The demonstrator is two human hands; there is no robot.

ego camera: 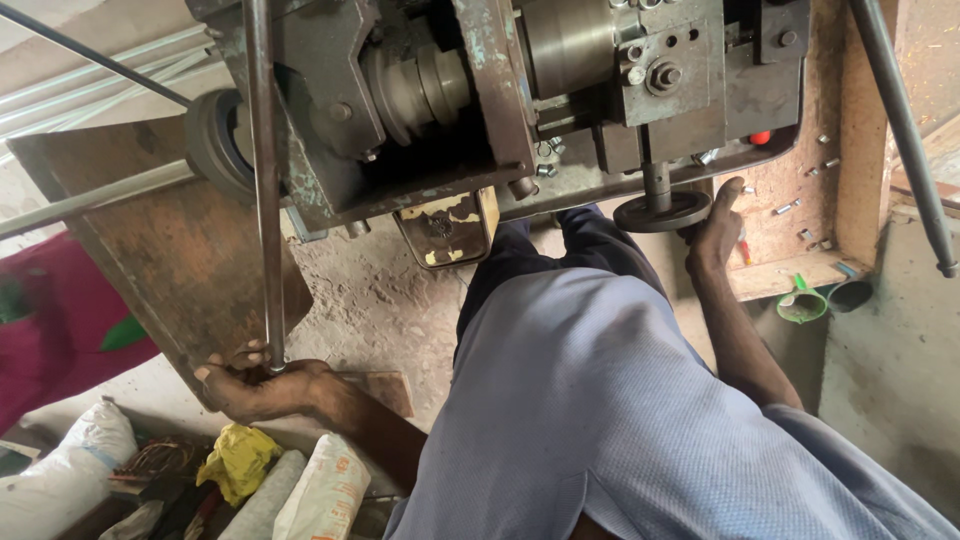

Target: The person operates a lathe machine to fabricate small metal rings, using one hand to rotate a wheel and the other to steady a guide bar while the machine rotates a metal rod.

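The long grey steel rod (pixel 262 190) you grip runs almost straight up and down the view, its lower end at about the level of your left hand (pixel 255 385), its upper part crossing the machine's left side. The dark round handwheel (pixel 662 211) you touch sits flat on a short vertical shaft; it looks worn, though the view is dim.
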